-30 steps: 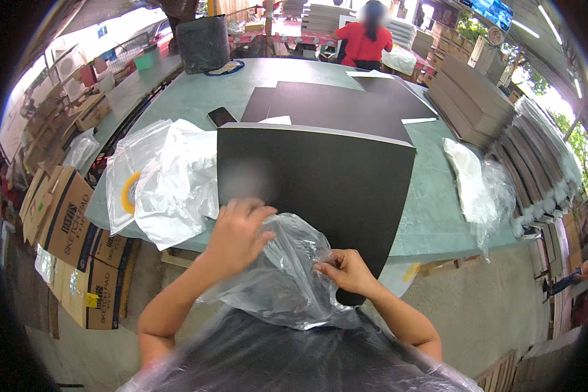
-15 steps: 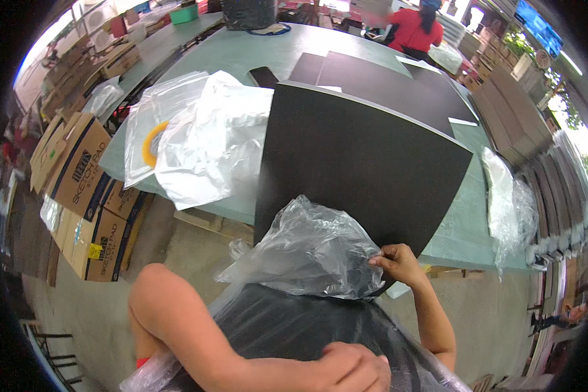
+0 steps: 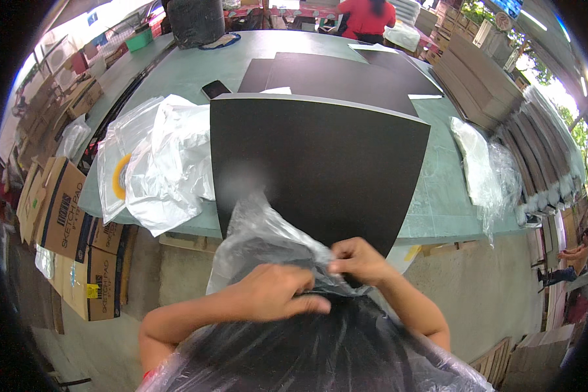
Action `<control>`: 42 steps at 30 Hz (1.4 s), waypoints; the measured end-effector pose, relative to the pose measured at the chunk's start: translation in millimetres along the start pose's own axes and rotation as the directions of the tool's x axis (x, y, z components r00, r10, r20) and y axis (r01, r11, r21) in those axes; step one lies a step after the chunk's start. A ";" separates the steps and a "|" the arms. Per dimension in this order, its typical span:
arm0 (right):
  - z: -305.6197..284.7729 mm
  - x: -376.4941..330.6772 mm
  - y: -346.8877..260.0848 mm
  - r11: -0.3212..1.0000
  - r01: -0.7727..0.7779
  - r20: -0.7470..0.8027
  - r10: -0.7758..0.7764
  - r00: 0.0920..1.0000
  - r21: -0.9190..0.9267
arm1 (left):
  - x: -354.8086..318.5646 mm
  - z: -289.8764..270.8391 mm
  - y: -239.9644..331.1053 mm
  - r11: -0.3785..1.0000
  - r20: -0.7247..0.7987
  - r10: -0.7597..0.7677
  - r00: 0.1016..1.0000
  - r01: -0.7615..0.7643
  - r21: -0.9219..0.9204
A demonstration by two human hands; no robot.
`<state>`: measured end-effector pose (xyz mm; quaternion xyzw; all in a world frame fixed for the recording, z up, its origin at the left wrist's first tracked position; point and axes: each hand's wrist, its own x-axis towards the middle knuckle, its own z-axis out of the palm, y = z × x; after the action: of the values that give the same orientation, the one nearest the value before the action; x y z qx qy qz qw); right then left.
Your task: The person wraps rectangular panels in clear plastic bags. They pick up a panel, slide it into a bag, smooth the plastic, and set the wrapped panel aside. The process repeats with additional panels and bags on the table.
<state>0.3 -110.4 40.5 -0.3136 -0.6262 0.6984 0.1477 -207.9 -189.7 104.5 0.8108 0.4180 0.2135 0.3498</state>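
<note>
A large black board [image 3: 320, 170] lies on the green table [image 3: 438, 202], its near end hanging over the table edge toward me. A clear plastic bag [image 3: 261, 242] is bunched over that near end. My left hand [image 3: 274, 291] and my right hand [image 3: 356, 260] both pinch the crumpled bag just below the board's corner, close together. The lower part of the bag [image 3: 320, 346] drapes over something dark in front of me.
A pile of clear and white plastic bags [image 3: 157, 163] with a yellow tape roll [image 3: 117, 176] sits on the table's left. More black sheets [image 3: 346, 72] and a phone [image 3: 215, 89] lie farther back. Cardboard boxes [image 3: 65, 215] stand on the floor at left. A person in red [image 3: 366, 16] is at the far end.
My left hand has come up from low in front of me to the bag beside my right hand. The view has shifted back toward the board.
</note>
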 end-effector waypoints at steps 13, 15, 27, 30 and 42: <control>8.4 4.5 -19.9 0.673 0.162 -0.150 -0.077 0.986 0.721 | 33.9 1.5 -38.1 0.944 0.064 -0.130 0.989 0.143 -0.297; -22.9 -2.9 -7.0 0.327 0.319 -0.250 -0.236 0.939 0.890 | 10.0 -1.3 -76.1 0.843 0.192 -0.268 0.944 0.327 -0.428; -87.1 -81.0 17.0 0.563 0.551 -0.567 -0.169 0.806 0.616 | -354.4 -31.4 -292.9 0.674 -0.550 -0.717 -0.430 -0.223 -0.704; -27.8 -47.8 -30.9 0.854 0.220 -0.202 -0.138 0.970 0.472 | -156.2 -83.5 -167.0 0.821 -0.821 -0.569 0.043 0.075 -0.566; 4.0 -50.1 -88.9 0.718 0.519 -0.015 -0.592 0.806 -0.465 | 7.5 27.3 -38.6 0.572 0.084 -0.160 0.984 0.162 -0.804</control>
<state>19.3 -128.3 139.3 -0.1913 -0.8176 0.4337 0.3270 -206.6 -178.4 58.0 0.5225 0.3469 0.3461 0.6977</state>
